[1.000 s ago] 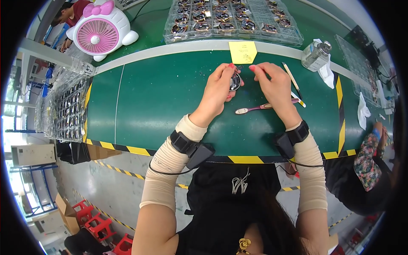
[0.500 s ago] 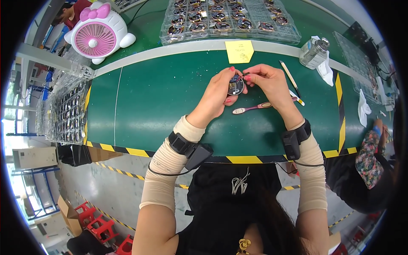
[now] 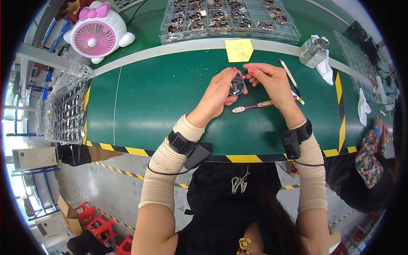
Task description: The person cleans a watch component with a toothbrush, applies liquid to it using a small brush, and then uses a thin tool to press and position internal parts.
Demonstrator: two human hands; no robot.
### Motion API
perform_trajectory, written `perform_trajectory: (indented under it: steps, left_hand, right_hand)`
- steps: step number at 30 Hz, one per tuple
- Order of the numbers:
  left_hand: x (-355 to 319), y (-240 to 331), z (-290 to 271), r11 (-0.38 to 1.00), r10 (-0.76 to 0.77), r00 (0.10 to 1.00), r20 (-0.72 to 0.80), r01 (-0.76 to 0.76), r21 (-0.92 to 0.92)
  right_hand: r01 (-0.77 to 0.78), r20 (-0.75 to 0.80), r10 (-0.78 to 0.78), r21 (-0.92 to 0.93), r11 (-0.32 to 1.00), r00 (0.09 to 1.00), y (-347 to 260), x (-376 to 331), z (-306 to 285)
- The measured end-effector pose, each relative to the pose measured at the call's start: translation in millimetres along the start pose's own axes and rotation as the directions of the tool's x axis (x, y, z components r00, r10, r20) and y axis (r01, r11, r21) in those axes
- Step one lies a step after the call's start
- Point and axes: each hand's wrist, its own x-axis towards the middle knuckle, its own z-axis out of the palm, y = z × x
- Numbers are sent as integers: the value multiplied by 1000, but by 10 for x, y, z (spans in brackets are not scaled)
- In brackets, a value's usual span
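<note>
A small round circuit board assembly (image 3: 236, 88), dark with a pale rim, is held up over the green bench by my left hand (image 3: 219, 89), whose thumb and fingers close round its edge. My right hand (image 3: 270, 83) is at the board's upper right side, thumb and forefinger pinched together. Something small and dark, perhaps a wire or connector, shows at that pinch, too small to name. Below my right hand lies a toothbrush (image 3: 253, 106) with a purple and white handle. A pale stick with a dark tip (image 3: 290, 76) rests right of that hand.
A clear tray (image 3: 229, 33) of similar round parts stands beyond the white rail, with a yellow note (image 3: 239, 50) before it. A glass bottle (image 3: 313, 52) and white tissue (image 3: 326, 71) are at right. Stacked trays (image 3: 68, 112) and a pink-white fan (image 3: 94, 36) are at left. Another person's arm (image 3: 369, 159) is at right.
My right hand has turned slightly, its fingers straighter, staying beside the board. The board has tilted a little in my left hand, which otherwise stays in place.
</note>
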Motion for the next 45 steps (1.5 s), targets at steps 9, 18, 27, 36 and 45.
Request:
perform_trajectory:
  steps: [9,18,27,36,45]
  left_hand:
    - [7,-70,-26,988,99,993,-58,-105,-115]
    - [-12,-138,38,962,210,975,-71,-219,-161]
    - [-55,-134,93,950,292,955,-42,-295,-105]
    - [-39,-164,110,914,312,945,-100,-327,-239]
    - [-20,-212,133,895,395,871,-293,-437,-91]
  right_hand:
    - [310,-34,-327,-239,920,944,59,-100,163]
    - [607,140,-713,-649,458,687,60,-118,255]
    - [572,63,-722,-659,489,689,-4,-139,247]
    - [585,151,-773,-745,321,616,-31,-174,300]
    - [606,138,-781,-716,346,609,-48,-213,376]
